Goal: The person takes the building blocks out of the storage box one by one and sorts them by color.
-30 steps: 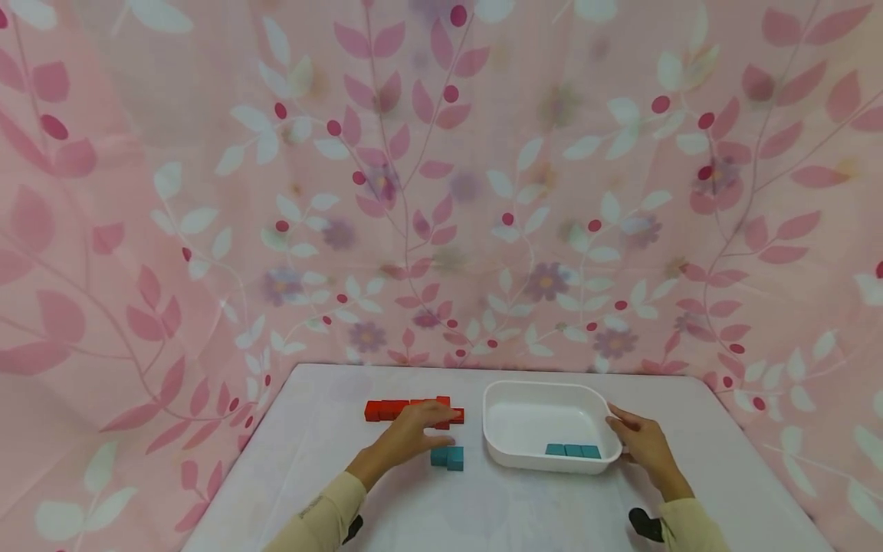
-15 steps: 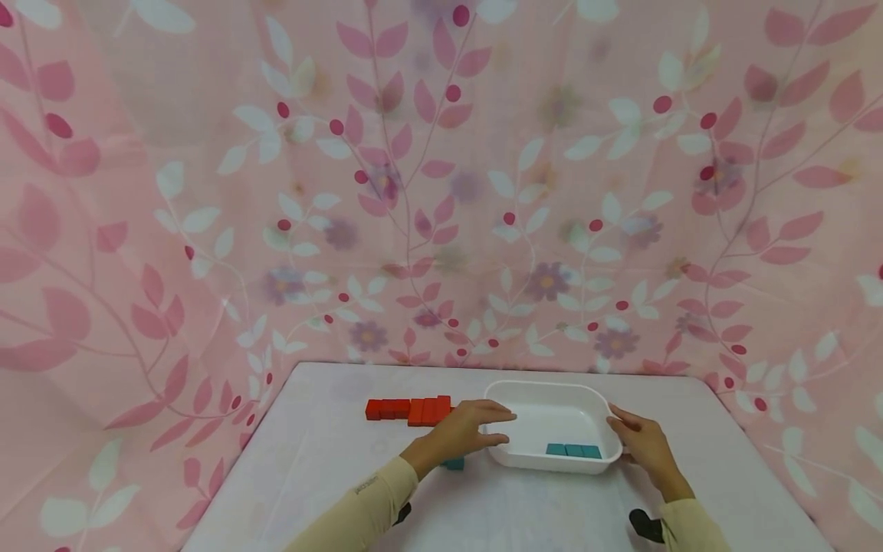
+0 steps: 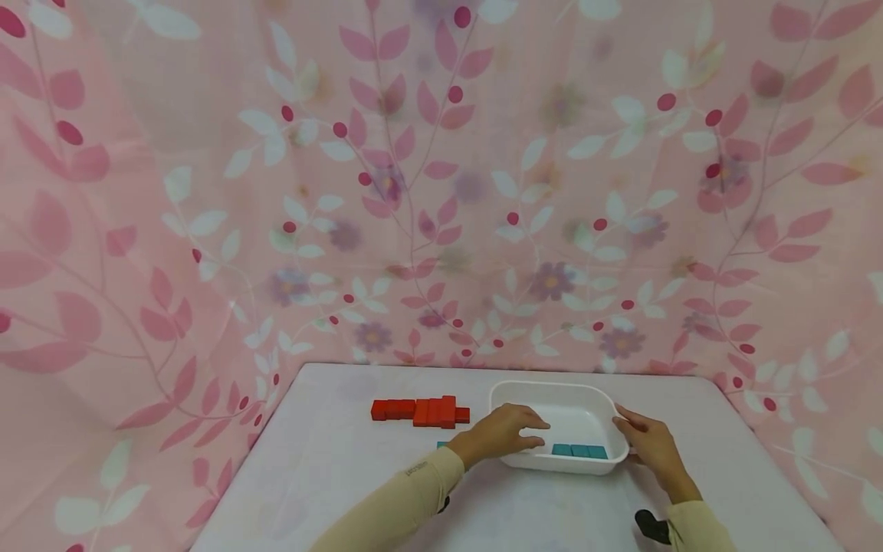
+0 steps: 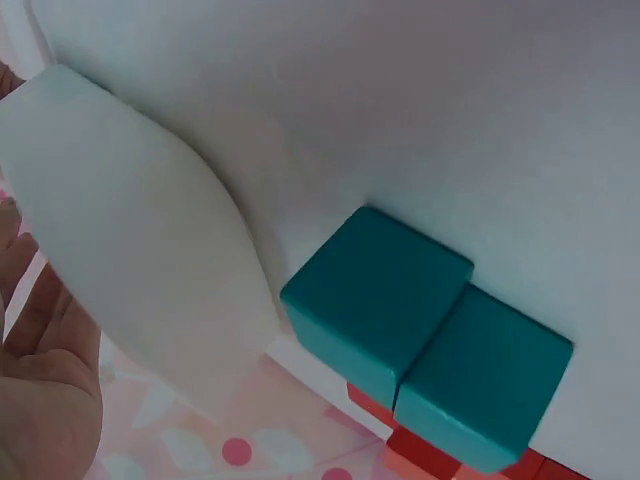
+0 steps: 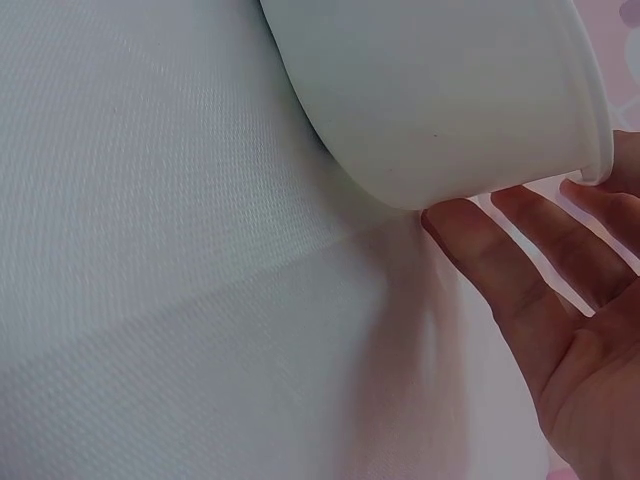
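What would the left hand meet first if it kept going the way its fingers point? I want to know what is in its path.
Probably the row of teal blocks in the white tub: the left hand reaches over the near-left rim, its fingers pointing right toward them. Its height above the tub floor is unclear.

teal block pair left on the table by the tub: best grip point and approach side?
Take the teal blocks from above, pinching the two long outer faces so both lift together. They lie flat and flush, side by side. The white tub sits close on one side and the red blocks on the far side, so a top-down approach probably clears both. The left hand is nearest.
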The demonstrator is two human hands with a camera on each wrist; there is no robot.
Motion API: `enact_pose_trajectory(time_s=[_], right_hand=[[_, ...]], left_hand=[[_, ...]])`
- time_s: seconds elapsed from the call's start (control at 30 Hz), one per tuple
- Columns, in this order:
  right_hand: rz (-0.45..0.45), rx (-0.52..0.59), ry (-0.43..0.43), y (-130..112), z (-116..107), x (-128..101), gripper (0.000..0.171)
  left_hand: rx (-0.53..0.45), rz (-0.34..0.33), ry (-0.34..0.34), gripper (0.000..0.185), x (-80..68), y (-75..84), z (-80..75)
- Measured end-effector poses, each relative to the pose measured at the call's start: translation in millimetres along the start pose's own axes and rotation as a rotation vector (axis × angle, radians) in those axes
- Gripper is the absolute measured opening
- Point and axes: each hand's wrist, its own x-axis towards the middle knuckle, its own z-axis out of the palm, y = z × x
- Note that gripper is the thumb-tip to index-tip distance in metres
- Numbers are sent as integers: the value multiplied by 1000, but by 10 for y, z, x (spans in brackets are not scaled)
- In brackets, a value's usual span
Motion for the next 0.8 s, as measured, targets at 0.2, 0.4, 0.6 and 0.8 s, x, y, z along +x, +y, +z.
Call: enact_pose_trajectory(time_s=[0.2, 0.4, 0.6, 0.8], right_hand=[[4, 11, -1, 1, -15, 9, 63], [26, 13, -8, -14, 9, 5, 63], [24, 24, -20, -28, 52, -5, 61], [6, -5, -13, -13, 2, -11, 62]], left_hand=[[-51, -74, -34, 39, 103, 24, 125], [-179, -143, -47, 37, 210, 20, 237], [-230, -212, -54, 28, 250, -9, 347], [-358, -256, -70, 26, 315, -68, 388]])
